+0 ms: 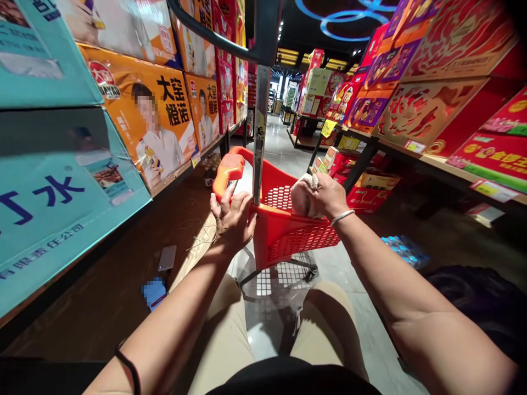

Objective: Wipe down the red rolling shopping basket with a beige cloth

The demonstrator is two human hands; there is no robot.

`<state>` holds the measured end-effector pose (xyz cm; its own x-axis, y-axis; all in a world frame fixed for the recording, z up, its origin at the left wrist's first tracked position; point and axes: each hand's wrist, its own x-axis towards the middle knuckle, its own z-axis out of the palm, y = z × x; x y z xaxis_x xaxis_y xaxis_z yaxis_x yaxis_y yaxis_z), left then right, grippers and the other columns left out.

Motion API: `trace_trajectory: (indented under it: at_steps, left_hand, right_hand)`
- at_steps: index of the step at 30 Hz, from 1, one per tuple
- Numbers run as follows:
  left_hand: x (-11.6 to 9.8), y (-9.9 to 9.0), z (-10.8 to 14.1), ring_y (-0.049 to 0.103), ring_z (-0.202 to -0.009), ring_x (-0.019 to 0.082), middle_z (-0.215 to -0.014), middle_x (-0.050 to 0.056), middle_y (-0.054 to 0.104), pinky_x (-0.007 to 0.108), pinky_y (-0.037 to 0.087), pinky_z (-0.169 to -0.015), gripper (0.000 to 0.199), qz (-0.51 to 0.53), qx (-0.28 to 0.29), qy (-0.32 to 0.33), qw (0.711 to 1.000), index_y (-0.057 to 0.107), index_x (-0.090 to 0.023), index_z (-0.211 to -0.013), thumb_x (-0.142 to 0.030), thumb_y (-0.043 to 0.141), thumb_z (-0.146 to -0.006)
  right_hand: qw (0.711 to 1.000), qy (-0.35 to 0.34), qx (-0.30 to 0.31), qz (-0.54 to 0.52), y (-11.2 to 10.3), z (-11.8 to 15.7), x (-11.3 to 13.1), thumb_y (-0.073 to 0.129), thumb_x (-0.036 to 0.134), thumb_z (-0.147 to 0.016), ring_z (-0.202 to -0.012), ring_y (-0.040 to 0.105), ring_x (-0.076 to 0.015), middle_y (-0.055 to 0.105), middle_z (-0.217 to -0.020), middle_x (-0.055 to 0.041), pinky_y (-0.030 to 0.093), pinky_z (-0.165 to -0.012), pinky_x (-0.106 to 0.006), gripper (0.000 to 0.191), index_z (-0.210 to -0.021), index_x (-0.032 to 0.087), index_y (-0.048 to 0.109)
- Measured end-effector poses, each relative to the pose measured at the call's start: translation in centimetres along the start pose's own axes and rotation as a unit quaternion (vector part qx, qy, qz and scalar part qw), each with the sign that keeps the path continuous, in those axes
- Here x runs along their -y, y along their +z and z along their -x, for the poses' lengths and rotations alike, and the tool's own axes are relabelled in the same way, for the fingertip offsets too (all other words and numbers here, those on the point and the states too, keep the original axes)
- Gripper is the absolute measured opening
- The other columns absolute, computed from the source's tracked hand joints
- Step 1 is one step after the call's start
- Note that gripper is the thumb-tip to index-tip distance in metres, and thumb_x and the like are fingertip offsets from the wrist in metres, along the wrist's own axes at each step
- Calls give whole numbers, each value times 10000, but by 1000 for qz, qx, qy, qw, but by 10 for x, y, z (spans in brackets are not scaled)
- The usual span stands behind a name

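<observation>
In front of my knees stands a red plastic shopping cart [269, 227] with perforated sides. An upright metal post [259, 137] rises from its near end to a dark handle [230, 46]. My left hand [235, 219] grips the cart's near left rim, its fingers bent below an orange plastic part [230, 167]. On the cart's right rim, my right hand [329, 195] is closed around a crumpled greyish cloth [303, 197]. The cloth hangs over the rim into the basket.
Stacked drink cartons [144, 120] line the left shelf; red and gold gift boxes [432, 109] fill the right one. A phone-like object [167, 258] and a blue item [154, 292] lie low at left. Shrink-wrapped bottles [405, 250] and a dark bag-like bundle [473, 307] sit at right.
</observation>
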<state>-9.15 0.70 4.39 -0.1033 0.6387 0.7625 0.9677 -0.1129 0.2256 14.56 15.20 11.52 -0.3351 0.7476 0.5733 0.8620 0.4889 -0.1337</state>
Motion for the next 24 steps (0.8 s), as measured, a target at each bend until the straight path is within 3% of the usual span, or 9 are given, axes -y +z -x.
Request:
trace_trajectory:
  at_steps: [4,7,11,13,16,18,20,22,24]
  left_hand:
    - [0,0,4,279,-1536,364,-1442,110,589,647,12,-1261,493,1,6,2,1000,562,-229,-1372,-284,584,-883]
    - [4,0,23,242,-1550,366,-1506,138,518,612,123,-1264,562,2,-9,2,1000,522,-223,-1418,-260,597,-862]
    - [25,3,77,273,-1534,365,-1522,156,479,572,271,-1227,579,13,-13,-27,999,506,-250,-1420,-247,600,-849]
    - [46,8,112,352,-1491,367,-1493,150,507,575,323,-1196,619,22,11,-46,999,455,-275,-1460,-266,584,-855]
    - [85,19,166,436,-1421,390,-1509,121,490,606,317,-1198,713,30,21,-153,987,354,-322,-1521,-314,562,-838]
    - [109,30,203,493,-1363,399,-1463,94,542,609,353,-1179,679,25,52,-273,960,378,-344,-1485,-356,536,-825]
    - [128,40,238,521,-1343,388,-1380,130,606,581,357,-1187,624,20,136,-397,908,446,-247,-1418,-301,508,-799]
    - [139,47,270,516,-1364,358,-1359,152,623,516,354,-1207,569,14,227,-468,854,497,-197,-1354,-256,531,-790]
    - [147,50,296,495,-1392,341,-1362,140,627,487,338,-1219,517,1,270,-511,816,538,-211,-1294,-222,572,-778]
  right_hand:
    - [991,-55,-72,-96,18,19,13,484,533,-976,-949,581,-255,621,-995,-119,482,-872,-375,358,-993,199,612]
    - [978,-165,-22,-122,36,63,21,556,495,-949,-1144,556,-285,629,-1164,-129,435,-1057,-455,295,-1051,227,625]
    - [978,-193,64,-52,45,136,22,669,543,-869,-1430,334,-406,576,-1417,-96,260,-1178,-631,442,-1230,288,647]
    - [979,-195,50,-18,41,169,23,684,518,-863,-1488,237,-441,548,-1484,-50,212,-1171,-687,453,-1287,363,644]
    - [971,-238,-13,-25,28,201,35,706,412,-867,-1495,277,-417,631,-1400,25,209,-1162,-689,378,-1232,496,658]
    - [957,-273,-65,-79,18,206,52,737,356,-852,-1447,392,-371,710,-1268,44,226,-1170,-654,399,-1203,525,652]
    - [938,-293,-111,-148,9,196,74,772,304,-833,-1361,508,-317,764,-1119,40,237,-1189,-597,472,-1248,471,623]
    - [921,-296,-152,-204,1,173,96,791,248,-823,-1234,604,-265,785,-948,33,230,-1203,-540,568,-1331,363,565]
    - [912,-290,-176,-233,-5,146,115,772,211,-841,-1080,661,-220,766,-804,44,232,-1199,-502,644,-1411,284,480]
